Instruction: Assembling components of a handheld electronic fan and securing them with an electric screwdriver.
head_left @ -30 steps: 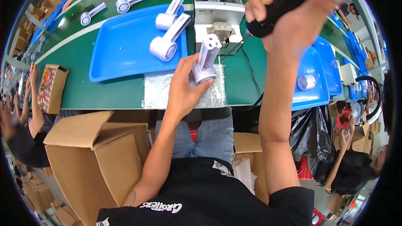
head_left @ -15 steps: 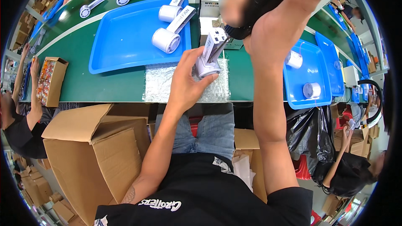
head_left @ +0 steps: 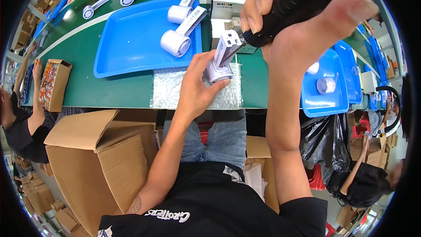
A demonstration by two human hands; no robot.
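Observation:
My left hand (head_left: 198, 80) is closed around a white handheld fan (head_left: 219, 69), holding it upright over a bubble-wrap mat (head_left: 169, 88). Its handle points away from me, and the handle's inside faces right. In my closed right hand (head_left: 294, 39) is a black electric screwdriver (head_left: 294, 5), slanting down to the left. The thin bit reaches into the open handle; whether it sits on a screw is too small to tell. My right thumb sticks out along the near side of the tool.
Beyond my left hand, a blue tray (head_left: 127, 39) holds two white fans (head_left: 175, 44). Another blue tray (head_left: 322, 103), with round clear-and-white parts (head_left: 326, 85), is at right. Behind the work stands a grey-white box (head_left: 223, 8). A carton (head_left: 55, 85) of small orange parts lies left.
My right hand and the screwdriver have shifted slightly right and down, and the fingers on the grip show more clearly. The left hand keeps the fan in nearly the same place.

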